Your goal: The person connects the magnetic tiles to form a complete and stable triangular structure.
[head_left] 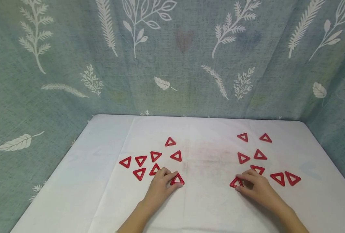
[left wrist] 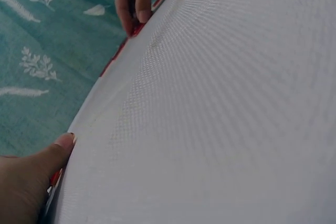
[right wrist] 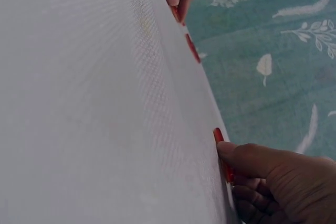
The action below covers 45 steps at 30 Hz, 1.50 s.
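My left hand pinches a red triangle frame lying on the white table, with fingertips at its top and the thumb at its lower edge. On the right, my right hand pinches another red triangle frame in the same way. The right wrist view shows the thumb pressed to this red piece. In the left wrist view the left thumb shows at the table's edge, most of its triangle hidden. Several more red triangles lie around the left hand, one partly behind it.
Another scattered group of red triangles lies behind and beside the right hand, one partly covered by it. The white cloth-covered table spreads between the hands. A green leaf-patterned curtain hangs behind and along both sides.
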Each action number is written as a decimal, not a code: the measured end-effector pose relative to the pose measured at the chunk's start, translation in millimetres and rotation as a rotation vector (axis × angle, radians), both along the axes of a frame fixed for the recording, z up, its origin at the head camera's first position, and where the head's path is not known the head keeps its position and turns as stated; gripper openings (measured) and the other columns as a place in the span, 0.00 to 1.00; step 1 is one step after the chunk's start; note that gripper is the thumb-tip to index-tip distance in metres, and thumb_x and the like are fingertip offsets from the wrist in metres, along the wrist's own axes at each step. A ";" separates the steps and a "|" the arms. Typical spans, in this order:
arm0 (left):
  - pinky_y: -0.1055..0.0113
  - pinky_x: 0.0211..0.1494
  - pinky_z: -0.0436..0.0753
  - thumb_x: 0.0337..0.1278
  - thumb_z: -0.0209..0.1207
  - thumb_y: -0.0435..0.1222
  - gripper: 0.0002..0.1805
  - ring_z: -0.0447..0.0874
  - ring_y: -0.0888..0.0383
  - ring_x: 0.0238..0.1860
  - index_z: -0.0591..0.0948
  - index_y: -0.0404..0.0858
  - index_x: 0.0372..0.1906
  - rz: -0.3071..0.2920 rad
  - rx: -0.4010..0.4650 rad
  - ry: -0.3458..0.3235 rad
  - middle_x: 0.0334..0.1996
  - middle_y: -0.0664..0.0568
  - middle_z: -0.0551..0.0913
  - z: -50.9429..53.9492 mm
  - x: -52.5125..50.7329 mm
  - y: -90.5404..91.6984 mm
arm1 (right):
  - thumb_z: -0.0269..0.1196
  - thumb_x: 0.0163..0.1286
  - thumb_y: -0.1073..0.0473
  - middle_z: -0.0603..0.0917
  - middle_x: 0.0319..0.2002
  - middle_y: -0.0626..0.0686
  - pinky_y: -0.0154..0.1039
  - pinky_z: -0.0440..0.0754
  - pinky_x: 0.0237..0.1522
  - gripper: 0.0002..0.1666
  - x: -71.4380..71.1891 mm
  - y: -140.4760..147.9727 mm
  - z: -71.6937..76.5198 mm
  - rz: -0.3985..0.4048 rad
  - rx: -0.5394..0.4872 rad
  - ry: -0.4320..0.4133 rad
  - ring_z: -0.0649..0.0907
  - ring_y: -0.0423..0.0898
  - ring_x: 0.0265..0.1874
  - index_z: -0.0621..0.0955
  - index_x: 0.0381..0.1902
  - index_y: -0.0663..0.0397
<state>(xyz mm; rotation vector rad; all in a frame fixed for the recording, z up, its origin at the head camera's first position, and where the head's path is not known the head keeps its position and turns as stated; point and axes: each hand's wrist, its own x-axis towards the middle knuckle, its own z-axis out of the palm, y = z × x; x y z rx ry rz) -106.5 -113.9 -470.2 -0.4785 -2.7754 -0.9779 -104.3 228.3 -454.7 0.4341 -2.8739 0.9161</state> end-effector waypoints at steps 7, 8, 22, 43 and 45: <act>0.76 0.36 0.68 0.43 0.70 0.47 0.29 0.63 0.66 0.34 0.82 0.38 0.53 -0.032 -0.005 0.034 0.32 0.61 0.66 -3.0 -2.1 2.9 | 0.75 0.46 0.59 0.76 0.33 0.42 0.29 0.75 0.30 0.22 -3.2 -7.7 -2.4 0.027 -0.013 0.041 0.70 0.34 0.29 0.86 0.42 0.56; 0.76 0.35 0.68 0.44 0.70 0.46 0.29 0.62 0.66 0.34 0.82 0.38 0.53 -0.039 -0.001 0.038 0.32 0.61 0.66 -2.9 -2.3 3.5 | 0.75 0.47 0.59 0.76 0.33 0.42 0.29 0.75 0.30 0.21 -3.5 -8.6 -2.4 0.031 -0.016 0.042 0.70 0.34 0.29 0.86 0.42 0.56; 0.77 0.34 0.69 0.45 0.70 0.43 0.26 0.62 0.65 0.35 0.82 0.36 0.52 -0.094 0.018 0.054 0.32 0.58 0.69 -2.3 -10.3 15.6 | 0.74 0.48 0.59 0.77 0.34 0.41 0.29 0.76 0.32 0.21 -10.5 -16.5 -3.0 0.066 -0.046 0.033 0.72 0.34 0.30 0.86 0.43 0.56; 0.75 0.36 0.69 0.44 0.70 0.44 0.25 0.64 0.63 0.35 0.84 0.36 0.49 -0.136 0.007 0.100 0.32 0.57 0.70 -2.8 -20.7 37.1 | 0.74 0.49 0.60 0.78 0.34 0.43 0.29 0.76 0.31 0.22 -20.2 -31.4 -4.9 0.111 -0.075 0.069 0.72 0.34 0.29 0.85 0.44 0.57; 0.74 0.37 0.69 0.44 0.70 0.45 0.25 0.64 0.63 0.34 0.84 0.37 0.49 -0.133 -0.004 0.112 0.32 0.57 0.70 -3.6 -21.8 38.3 | 0.74 0.49 0.60 0.78 0.33 0.43 0.29 0.75 0.30 0.22 -20.5 -32.5 -5.0 0.123 -0.085 0.074 0.72 0.34 0.29 0.85 0.44 0.57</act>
